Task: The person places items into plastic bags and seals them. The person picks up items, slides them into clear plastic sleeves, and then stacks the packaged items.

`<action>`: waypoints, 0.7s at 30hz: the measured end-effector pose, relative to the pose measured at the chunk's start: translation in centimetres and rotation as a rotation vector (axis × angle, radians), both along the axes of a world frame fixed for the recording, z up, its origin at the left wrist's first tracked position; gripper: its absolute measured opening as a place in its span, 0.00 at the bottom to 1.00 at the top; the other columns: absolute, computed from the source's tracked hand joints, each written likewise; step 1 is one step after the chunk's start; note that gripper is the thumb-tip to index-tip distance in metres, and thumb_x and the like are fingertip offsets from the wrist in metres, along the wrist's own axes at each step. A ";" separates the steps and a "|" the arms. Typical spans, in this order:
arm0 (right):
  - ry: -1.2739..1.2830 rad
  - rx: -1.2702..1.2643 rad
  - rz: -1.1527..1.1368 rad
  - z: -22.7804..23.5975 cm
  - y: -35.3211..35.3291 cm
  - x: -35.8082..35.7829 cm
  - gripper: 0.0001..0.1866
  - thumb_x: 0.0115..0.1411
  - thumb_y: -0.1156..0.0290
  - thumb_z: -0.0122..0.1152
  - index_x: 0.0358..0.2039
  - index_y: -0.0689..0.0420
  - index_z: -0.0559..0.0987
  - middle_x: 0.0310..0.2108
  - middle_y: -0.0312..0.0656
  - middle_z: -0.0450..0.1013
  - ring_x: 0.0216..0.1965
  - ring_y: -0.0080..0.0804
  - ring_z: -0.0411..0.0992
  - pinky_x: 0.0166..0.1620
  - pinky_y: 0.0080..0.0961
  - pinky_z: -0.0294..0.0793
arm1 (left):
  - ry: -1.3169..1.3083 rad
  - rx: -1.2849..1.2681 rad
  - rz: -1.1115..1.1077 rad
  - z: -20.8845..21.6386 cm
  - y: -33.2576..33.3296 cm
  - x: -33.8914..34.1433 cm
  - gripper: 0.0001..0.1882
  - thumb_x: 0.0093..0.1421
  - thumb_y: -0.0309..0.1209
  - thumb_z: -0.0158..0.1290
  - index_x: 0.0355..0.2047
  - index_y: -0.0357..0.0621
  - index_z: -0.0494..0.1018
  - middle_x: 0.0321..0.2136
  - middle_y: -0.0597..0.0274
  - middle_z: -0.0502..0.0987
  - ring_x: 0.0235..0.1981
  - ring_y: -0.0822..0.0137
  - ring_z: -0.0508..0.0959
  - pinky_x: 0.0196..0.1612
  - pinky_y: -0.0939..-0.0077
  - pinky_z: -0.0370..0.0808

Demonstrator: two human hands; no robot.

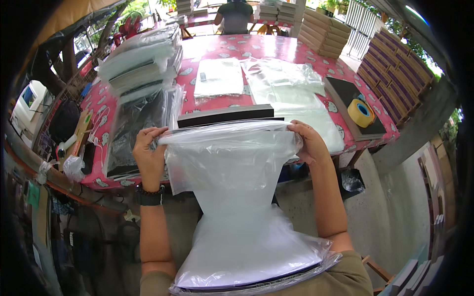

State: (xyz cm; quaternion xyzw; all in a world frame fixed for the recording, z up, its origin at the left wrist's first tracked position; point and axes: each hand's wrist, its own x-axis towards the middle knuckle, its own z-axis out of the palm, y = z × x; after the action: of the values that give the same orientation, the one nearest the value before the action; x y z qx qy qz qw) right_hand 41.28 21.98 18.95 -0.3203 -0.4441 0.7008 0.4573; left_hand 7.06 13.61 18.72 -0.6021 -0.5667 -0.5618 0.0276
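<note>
A clear plastic bag stretches between my two hands at the table's near edge. Its upper edge is pinched at the left corner by my left hand and at the right corner by my right hand. From there the plastic runs down toward my body, where a pale, wide plastic-wrapped bundle with a dark lower edge lies against me. Just beyond the bag's upper edge is a black, book-like block with a grey top. The bag partly hides it.
Plastic-wrapped dark packs are stacked at left. Flat clear bags and a white packet lie on the red patterned tablecloth. Yellow tape rolls sit on a dark board. Cartons stand right; a person is beyond.
</note>
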 end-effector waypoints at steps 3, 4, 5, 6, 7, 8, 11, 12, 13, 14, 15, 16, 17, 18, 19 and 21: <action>0.050 -0.103 0.123 -0.8 -1.7 0.5 0.09 0.54 0.77 0.48 0.36 0.63 0.71 0.28 0.40 0.72 0.26 0.20 0.72 0.24 0.12 0.72 | -0.554 -0.253 -0.318 -0.8 -1.0 -0.9 0.06 0.50 0.26 0.50 0.28 0.36 0.73 0.27 0.61 0.74 0.29 0.68 0.72 0.37 0.78 0.68; 0.012 -0.133 0.045 -1.5 -2.2 0.2 0.12 0.55 0.73 0.47 0.38 0.64 0.70 0.28 0.39 0.72 0.24 0.21 0.72 0.20 0.12 0.70 | -0.896 -0.393 -0.500 -0.7 -1.7 -1.0 0.07 0.50 0.26 0.49 0.29 0.35 0.73 0.27 0.60 0.74 0.28 0.68 0.73 0.36 0.78 0.69; -0.026 -0.163 -0.033 -2.1 -2.8 0.2 0.15 0.56 0.69 0.46 0.40 0.65 0.69 0.28 0.39 0.72 0.22 0.21 0.71 0.17 0.11 0.69 | -1.239 -0.530 -0.683 -0.7 -2.1 -1.2 0.08 0.51 0.27 0.49 0.30 0.35 0.72 0.27 0.60 0.75 0.28 0.67 0.73 0.36 0.78 0.69; -0.011 -0.169 -0.020 -2.2 -3.6 0.4 0.14 0.55 0.69 0.47 0.40 0.65 0.70 0.28 0.39 0.72 0.23 0.22 0.71 0.19 0.12 0.70 | -1.431 -0.635 -0.813 -2.0 -2.0 -2.2 0.10 0.54 0.29 0.45 0.31 0.34 0.71 0.28 0.59 0.75 0.29 0.67 0.75 0.37 0.77 0.71; 0.004 -0.176 0.004 -2.1 -4.2 0.4 0.14 0.55 0.70 0.48 0.39 0.65 0.70 0.28 0.38 0.72 0.24 0.22 0.71 0.21 0.14 0.71 | -1.384 -0.627 -0.773 -3.4 -2.3 -2.4 0.11 0.54 0.30 0.45 0.33 0.35 0.70 0.30 0.60 0.74 0.30 0.68 0.74 0.37 0.76 0.71; 0.019 -0.183 0.029 -2.3 -4.7 0.5 0.14 0.54 0.70 0.49 0.39 0.65 0.70 0.29 0.38 0.72 0.25 0.23 0.72 0.23 0.15 0.71 | -1.336 -0.620 -0.732 -5.0 -3.0 -2.5 0.12 0.55 0.31 0.45 0.35 0.35 0.69 0.32 0.60 0.73 0.31 0.69 0.73 0.37 0.76 0.70; -0.015 -0.228 -0.088 -6.5 -5.8 1.2 0.14 0.53 0.73 0.51 0.40 0.63 0.70 0.27 0.36 0.71 0.25 0.23 0.71 0.25 0.16 0.71 | -1.178 -0.614 -0.640 -9.5 -5.1 -2.2 0.16 0.55 0.33 0.45 0.42 0.38 0.66 0.38 0.62 0.71 0.35 0.73 0.71 0.36 0.75 0.69; -0.067 -0.200 -0.037 -8.8 -5.8 2.4 0.14 0.52 0.75 0.51 0.41 0.60 0.68 0.32 0.36 0.70 0.28 0.22 0.70 0.27 0.17 0.68 | -1.040 -0.763 -0.521 -10.5 -5.6 -2.0 0.15 0.55 0.35 0.46 0.40 0.41 0.67 0.35 0.65 0.71 0.32 0.74 0.70 0.33 0.78 0.68; -0.070 -0.222 0.007 -11.2 -6.0 3.2 0.13 0.52 0.75 0.51 0.40 0.59 0.68 0.30 0.35 0.70 0.27 0.21 0.69 0.26 0.17 0.67 | -0.893 -0.903 -0.398 -11.5 -6.1 -1.7 0.14 0.54 0.36 0.47 0.39 0.43 0.69 0.31 0.68 0.72 0.29 0.76 0.69 0.31 0.80 0.66; -0.074 -0.246 0.052 -13.5 -6.4 4.0 0.13 0.52 0.75 0.51 0.40 0.58 0.68 0.29 0.34 0.69 0.26 0.21 0.68 0.26 0.17 0.66 | -0.872 -0.966 -0.386 -13.1 -6.8 -1.6 0.13 0.54 0.37 0.47 0.36 0.44 0.70 0.29 0.69 0.71 0.28 0.77 0.68 0.30 0.81 0.65; -0.077 -0.271 0.095 -15.4 -7.0 4.5 0.12 0.52 0.75 0.52 0.39 0.57 0.68 0.28 0.32 0.69 0.25 0.21 0.67 0.26 0.17 0.65 | -0.850 -1.031 -0.376 -14.9 -7.5 -1.5 0.12 0.53 0.38 0.48 0.34 0.46 0.71 0.27 0.70 0.71 0.27 0.77 0.68 0.29 0.82 0.64; -0.102 -0.336 0.082 -16.6 -7.8 4.4 0.12 0.53 0.74 0.51 0.39 0.57 0.68 0.27 0.32 0.68 0.25 0.21 0.66 0.26 0.18 0.65 | -0.829 -1.095 -0.361 -16.5 -8.5 -1.4 0.11 0.53 0.39 0.48 0.32 0.47 0.72 0.25 0.71 0.71 0.26 0.78 0.67 0.28 0.82 0.63; -0.127 -0.404 0.066 -17.8 -8.7 4.3 0.11 0.53 0.73 0.51 0.38 0.56 0.68 0.26 0.32 0.67 0.24 0.21 0.66 0.26 0.18 0.65 | -0.898 -1.072 -0.287 -18.3 -9.5 -0.9 0.11 0.53 0.39 0.48 0.29 0.47 0.72 0.23 0.72 0.70 0.25 0.78 0.67 0.27 0.82 0.63; -0.153 -0.472 0.045 -19.1 -9.6 4.2 0.10 0.54 0.72 0.51 0.37 0.56 0.68 0.25 0.32 0.67 0.23 0.21 0.65 0.26 0.19 0.65 | -0.965 -1.049 -0.216 -20.0 -10.3 -0.1 0.10 0.53 0.39 0.48 0.27 0.47 0.72 0.22 0.72 0.70 0.25 0.79 0.66 0.27 0.82 0.62; -0.432 -0.228 -0.090 -21.9 -10.0 4.5 0.10 0.54 0.71 0.50 0.38 0.57 0.68 0.24 0.33 0.66 0.22 0.21 0.64 0.26 0.18 0.65 | -1.024 -1.035 -0.168 -21.3 -10.5 0.8 0.10 0.53 0.39 0.48 0.25 0.47 0.72 0.20 0.72 0.69 0.25 0.79 0.66 0.27 0.82 0.62; -0.960 0.272 -0.302 -26.7 -10.1 3.5 0.11 0.56 0.68 0.50 0.39 0.57 0.67 0.24 0.34 0.66 0.20 0.20 0.62 0.24 0.17 0.63 | -0.907 -1.108 -0.125 -23.3 -12.0 1.5 0.12 0.54 0.41 0.49 0.23 0.46 0.70 0.19 0.72 0.68 0.22 0.80 0.65 0.26 0.83 0.61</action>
State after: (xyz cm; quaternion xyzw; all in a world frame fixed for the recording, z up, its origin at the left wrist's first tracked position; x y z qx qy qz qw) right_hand 44.74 11.85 -7.71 -0.6039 -0.6397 0.3370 0.3355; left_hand 8.56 1.64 -4.61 -0.2662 -0.6888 -0.3869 -0.5523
